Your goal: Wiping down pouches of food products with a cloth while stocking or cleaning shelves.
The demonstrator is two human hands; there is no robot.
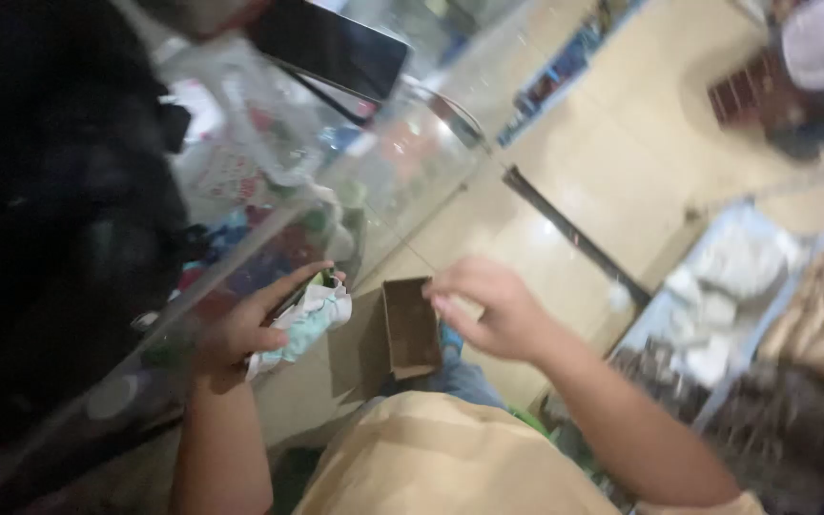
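Glass display counter (402, 162), dark phone (331, 43) on top, beige tiled floor (641, 143), stacked packaged goods (736, 277)

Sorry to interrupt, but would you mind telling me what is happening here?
A person stands beside a glass display counter. Their left hand holds a crumpled white and teal packet. Their right hand pinches the edge of a small open brown cardboard box, held above the tiled floor. The picture is blurred, so finer detail is unclear.

the left hand (240, 329) grips a crumpled white and pale green bundle of cloth or paper (302, 322) beside a clear glass display case (402, 162). the right hand (488, 307), fingers pinched, hovers just beside a small open brown cardboard box (410, 327) above the beige tiled floor (612, 172).
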